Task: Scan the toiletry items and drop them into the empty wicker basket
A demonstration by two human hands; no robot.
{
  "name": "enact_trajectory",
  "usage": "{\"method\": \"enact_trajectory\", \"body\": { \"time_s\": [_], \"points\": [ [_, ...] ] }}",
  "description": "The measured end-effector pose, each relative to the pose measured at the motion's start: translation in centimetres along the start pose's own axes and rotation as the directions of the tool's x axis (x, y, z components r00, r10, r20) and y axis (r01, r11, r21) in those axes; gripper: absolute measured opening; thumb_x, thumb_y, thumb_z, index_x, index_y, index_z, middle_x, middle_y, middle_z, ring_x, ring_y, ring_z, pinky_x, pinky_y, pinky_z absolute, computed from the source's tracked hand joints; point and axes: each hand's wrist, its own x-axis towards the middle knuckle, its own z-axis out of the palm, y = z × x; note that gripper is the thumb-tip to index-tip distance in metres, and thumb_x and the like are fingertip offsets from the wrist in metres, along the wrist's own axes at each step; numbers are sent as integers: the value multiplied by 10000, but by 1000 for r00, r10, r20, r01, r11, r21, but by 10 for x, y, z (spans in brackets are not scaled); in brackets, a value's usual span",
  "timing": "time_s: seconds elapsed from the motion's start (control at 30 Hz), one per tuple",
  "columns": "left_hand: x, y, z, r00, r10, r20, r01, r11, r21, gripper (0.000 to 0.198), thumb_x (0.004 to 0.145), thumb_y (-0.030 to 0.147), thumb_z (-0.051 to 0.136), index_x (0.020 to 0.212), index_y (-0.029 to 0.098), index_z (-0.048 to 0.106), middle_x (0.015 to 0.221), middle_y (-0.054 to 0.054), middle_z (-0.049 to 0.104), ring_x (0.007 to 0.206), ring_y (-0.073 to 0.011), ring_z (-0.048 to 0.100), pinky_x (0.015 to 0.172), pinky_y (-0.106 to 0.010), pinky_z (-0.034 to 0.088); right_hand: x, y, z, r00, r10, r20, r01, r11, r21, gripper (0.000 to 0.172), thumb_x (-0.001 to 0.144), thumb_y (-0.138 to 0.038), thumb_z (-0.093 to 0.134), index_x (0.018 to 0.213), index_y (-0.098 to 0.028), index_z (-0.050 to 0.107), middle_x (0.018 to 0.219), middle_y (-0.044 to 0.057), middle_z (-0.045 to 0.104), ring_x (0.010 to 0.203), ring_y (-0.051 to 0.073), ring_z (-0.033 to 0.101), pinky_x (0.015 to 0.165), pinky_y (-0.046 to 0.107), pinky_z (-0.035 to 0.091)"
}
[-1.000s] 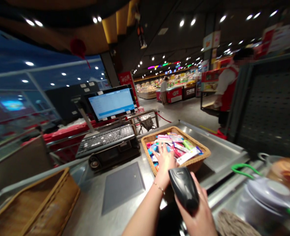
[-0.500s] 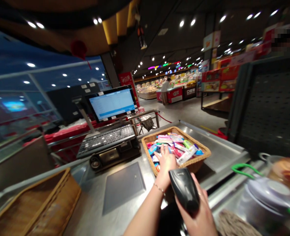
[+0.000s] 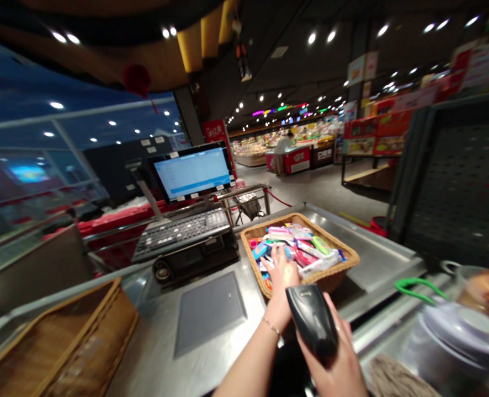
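A wicker basket [image 3: 339, 250] full of small colourful packets [image 3: 300, 242] stands on the steel checkout counter [image 3: 153, 353]. My left hand [image 3: 281, 275] reaches into the basket's near side, fingers curled down among the packets; what they grip is hidden. My right hand [image 3: 341, 364] is closed round a black handheld barcode scanner [image 3: 312, 320], held upright just below the basket and close to my left wrist.
A keyboard [image 3: 184, 229] and a lit till screen [image 3: 192, 172] stand at the left behind a grey flat scanner plate [image 3: 209, 311]. An empty wicker tray [image 3: 62, 342] lies at the lower left. Pots and a green handle [image 3: 418, 286] crowd the right. A dark perforated panel [image 3: 455, 182] rises at the right.
My left hand has drawn back slightly toward the basket's near rim and its fingers have curled. A person in red at the right has left the view. The scanner hand barely moved.
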Motion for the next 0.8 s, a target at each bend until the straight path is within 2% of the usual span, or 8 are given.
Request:
{"method": "enact_trajectory", "body": {
  "time_s": [0.1,0.2,0.3,0.53,0.8],
  "points": [
    [1,0,-13,996,-36,78,34,999,28,132,850,258,552,854,218,678,1381,-109,561,1417,-335,322,1146,-655,220,-1,-1,0,1000,5,7,-5,1000,-2,556,926,-479,440,1394,-181,416,1439,163,494,1368,325,428,1136,579,274],
    [2,-1,-25,996,-47,78,43,998,42,118,798,278,589,826,206,678,1511,-108,423,1457,-369,224,1138,-696,147,0,-4,0,1000,12,12,-12,1000,12,547,917,-462,458,1390,-190,425,1431,158,500,1361,322,432,1135,575,283],
    [3,-5,-33,996,-52,66,48,997,64,106,779,238,582,814,202,676,1554,-101,356,1473,-375,174,1125,-719,102,0,-9,-1,999,36,14,-37,999,31,553,905,-467,468,1385,-195,436,1423,151,508,1351,334,442,1115,573,326],
    [2,-18,-40,993,-119,0,119,991,66,107,804,205,559,770,216,660,1557,-70,357,1485,-333,161,1117,-719,84,2,-19,-1,1000,3,16,-4,999,47,522,913,-476,462,1350,-191,462,1400,155,530,1340,347,455,1107,606,321],
    [-6,-25,-65,982,-167,-90,170,985,34,98,777,155,583,731,201,656,1538,-78,392,1484,-316,169,1119,-709,71,1,-24,2,999,-20,25,19,999,43,558,920,-511,435,1381,-196,426,1401,161,529,1360,343,436,1109,620,304]
  ]
}}
